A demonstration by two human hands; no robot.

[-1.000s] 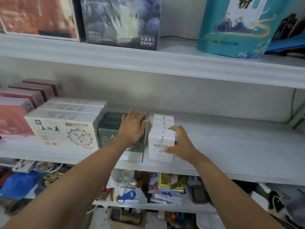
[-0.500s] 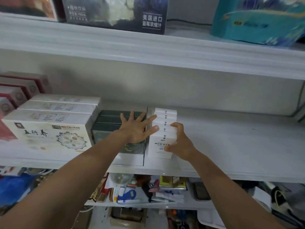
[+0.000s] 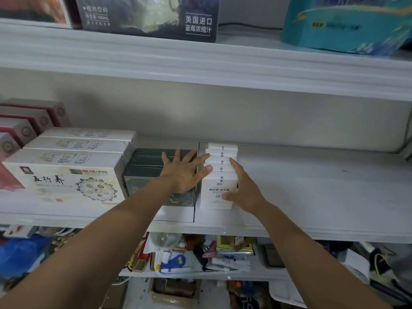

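Item: row of small white boxes (image 3: 219, 175), standing one behind another from near to far on the middle shelf (image 3: 312, 186), close to its centre.

Left hand (image 3: 182, 172): flat, palm down on the dark green boxes (image 3: 145, 168) just left of the row. Its fingers (image 3: 206, 155) are spread wide and grip nothing. The forefinger and thumb tips touch the left side of the white boxes.

Right hand (image 3: 244, 188): laid along the right side of the row. Its fingers (image 3: 234, 162) are straight and together, pointing far, flat against the boxes. The thumb presses the front face of the nearest box. The row sits between the two hands.

Adjoining stock: cream boxes (image 3: 66, 172) left of the green ones, red boxes (image 3: 22, 128) further left. Upper shelf: dark blue carton (image 3: 147, 16), teal bag (image 3: 345, 23). Lower shelf: mixed small goods (image 3: 196, 255).
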